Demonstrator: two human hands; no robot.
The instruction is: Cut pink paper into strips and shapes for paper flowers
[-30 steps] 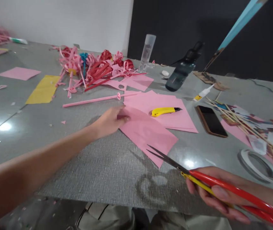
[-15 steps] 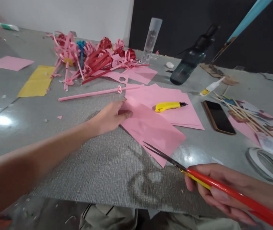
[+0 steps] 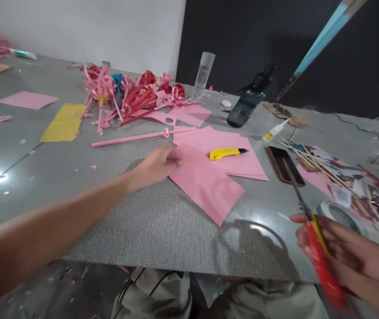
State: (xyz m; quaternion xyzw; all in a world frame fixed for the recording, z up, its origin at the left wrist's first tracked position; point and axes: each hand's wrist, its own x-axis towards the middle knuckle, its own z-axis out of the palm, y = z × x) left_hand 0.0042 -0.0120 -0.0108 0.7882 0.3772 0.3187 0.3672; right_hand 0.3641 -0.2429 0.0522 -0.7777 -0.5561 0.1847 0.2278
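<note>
My left hand point(image 3: 158, 165) pinches the left edge of a pink sheet of paper point(image 3: 209, 188) between thumb and fingers. That sheet overlaps a stack of pink papers point(image 3: 252, 166), where a yellow utility knife point(image 3: 226, 153) lies. At the right, my right hand point(image 3: 338, 248) is closed around red-and-yellow-handled scissors point(image 3: 320, 261), a little smeared by motion. Their blades point up and away, in front of a phone point(image 3: 277, 159), apart from the paper. A thin pink paper stick point(image 3: 126, 139) lies beyond my left hand.
Pink and red paper flowers point(image 3: 139, 97) are heaped at the back. A yellow sheet point(image 3: 63, 124) lies left of them. Farther right stand a clear bottle point(image 3: 203, 75) and a dark bottle point(image 3: 245, 106). Glue point(image 3: 276, 130), a tape roll point(image 3: 325, 210) and wooden sticks point(image 3: 319, 166) are on the right.
My right hand has moved the scissors right, away from the paper, and their blades have swung upward. My left hand still grips the sheet. The view has shifted slightly.
</note>
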